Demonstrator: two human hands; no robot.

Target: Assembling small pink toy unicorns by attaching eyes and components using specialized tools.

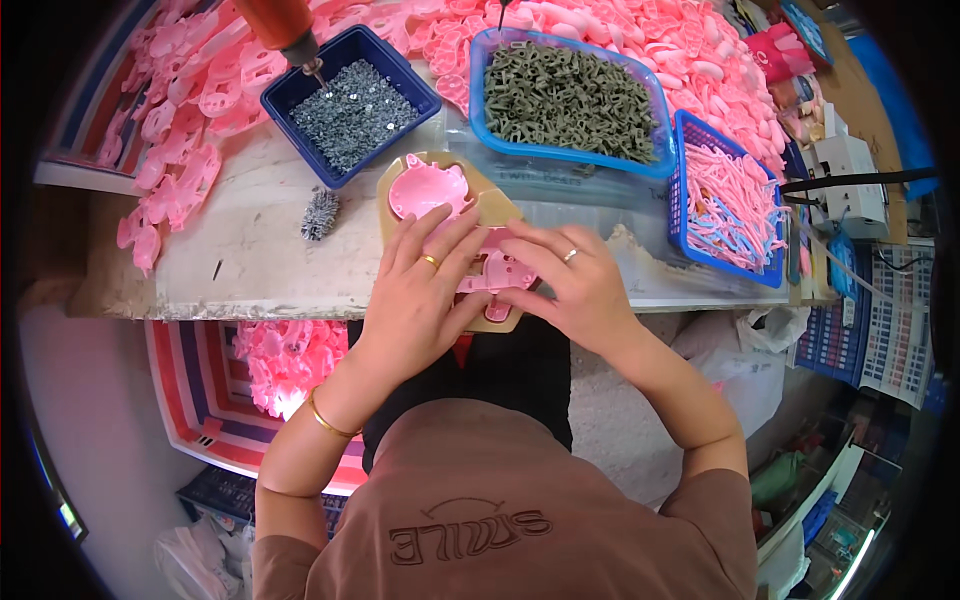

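Observation:
A tan jig (478,183) lies at the table's near edge, holding pink moulded plastic parts. In its far left part sits a rounded pink shell (425,187), partly covered by my left fingers. My left hand (420,285) is open, its fingers stretched over the shell and the jig, thumb beside a flatter pink plastic part (497,272). My right hand (572,285) closes thumb and fingers on that flatter part from the right. My fingers hide some of the jig and both parts.
A dark blue tray (432,103) holds small metal screws, with an orange power screwdriver (275,22) above it. A bristly screw clump (320,215) lies nearby. A blue tub (490,140) holds grey-green pieces; a blue basket (690,225) holds pink and blue strips. Pink parts (600,25) pile behind.

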